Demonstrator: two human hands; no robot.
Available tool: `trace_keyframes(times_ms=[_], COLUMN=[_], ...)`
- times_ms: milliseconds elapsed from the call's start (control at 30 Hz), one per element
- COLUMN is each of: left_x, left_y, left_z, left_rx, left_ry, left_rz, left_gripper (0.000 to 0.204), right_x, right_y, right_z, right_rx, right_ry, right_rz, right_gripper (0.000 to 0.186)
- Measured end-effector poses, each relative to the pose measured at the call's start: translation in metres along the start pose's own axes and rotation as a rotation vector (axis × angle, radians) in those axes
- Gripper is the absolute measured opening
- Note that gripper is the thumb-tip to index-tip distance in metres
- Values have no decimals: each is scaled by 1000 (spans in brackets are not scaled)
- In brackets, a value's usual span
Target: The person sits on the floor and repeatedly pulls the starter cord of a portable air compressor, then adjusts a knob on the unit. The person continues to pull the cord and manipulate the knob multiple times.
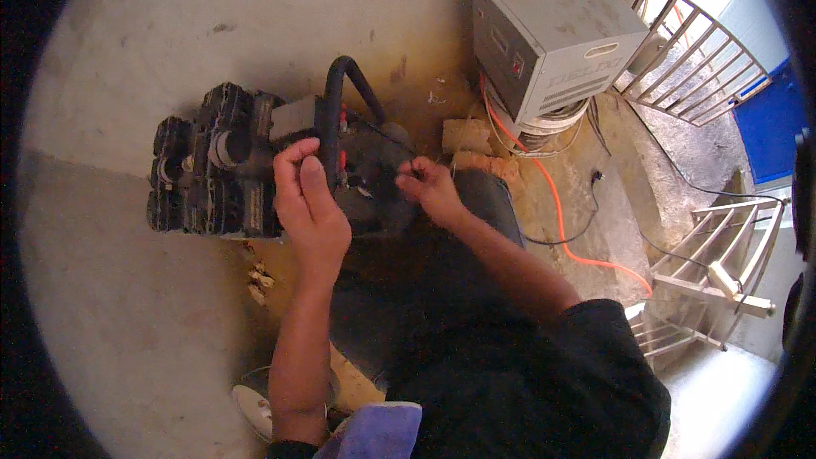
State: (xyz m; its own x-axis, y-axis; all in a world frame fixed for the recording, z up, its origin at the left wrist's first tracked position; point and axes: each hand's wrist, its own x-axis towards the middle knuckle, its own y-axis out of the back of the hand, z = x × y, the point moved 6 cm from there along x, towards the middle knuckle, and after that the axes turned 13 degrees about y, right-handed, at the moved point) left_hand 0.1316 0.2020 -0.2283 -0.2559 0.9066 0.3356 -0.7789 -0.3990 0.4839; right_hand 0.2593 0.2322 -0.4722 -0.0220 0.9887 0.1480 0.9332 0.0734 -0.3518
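Note:
A black machine that looks like an air compressor (pixel 234 161) sits against the wall, with several ribbed motor heads, a grey box and red fittings. A black tubular handle (pixel 347 76) rises over it. My left hand (pixel 310 204) is beside the handle's near end, fingers loosely curved, thumb apart, nothing visible between them. Whether it touches the handle I cannot tell. Over the dark tank (pixel 374 161), my right hand (pixel 429 191) has its fingers pinched together. A thin dark cord runs toward it from the machine; what the fingers hold is too dark to make out.
A grey cabinet (pixel 557 42) stands on a coil of pale cable (pixel 552 123) at the back right. Brick pieces (pixel 480 161) lie near my right hand. An orange hose (pixel 557 204) and a black plugged cord (pixel 586 212) cross the floor toward metal railings (pixel 688 59) on the right.

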Motion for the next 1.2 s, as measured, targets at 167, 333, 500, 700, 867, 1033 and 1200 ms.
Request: trace_keyframes(times_ms=[167,333,500,700,867,1033,1200], left_x=[-1,-1,-1,0,-2,0,-3], left_y=[2,3,-1,3,4,0,5], left_z=[-3,-5,5,1,3,-1,0], left_rx=[30,58,103,102,77,84,94], left_ry=[39,2,-21,-83,-42,-147,-43], left_rz=[35,36,31,65,51,86,62], left_gripper=[28,28,25,23,23,22,23], right_x=[21,25,82,44,43,23,-44], right_y=[-38,-44,-47,-43,-39,-75,-65], right_z=[-15,-8,-26,-122,-119,-62,-39], right_rx=[-458,-901,-1238,-975,-466,1,180], right_ry=[279,366,472,992,953,239,-88], right_rz=[-345,-554,-435,40,169,35,20], right_gripper=[23,24,18,12,14,21,25])
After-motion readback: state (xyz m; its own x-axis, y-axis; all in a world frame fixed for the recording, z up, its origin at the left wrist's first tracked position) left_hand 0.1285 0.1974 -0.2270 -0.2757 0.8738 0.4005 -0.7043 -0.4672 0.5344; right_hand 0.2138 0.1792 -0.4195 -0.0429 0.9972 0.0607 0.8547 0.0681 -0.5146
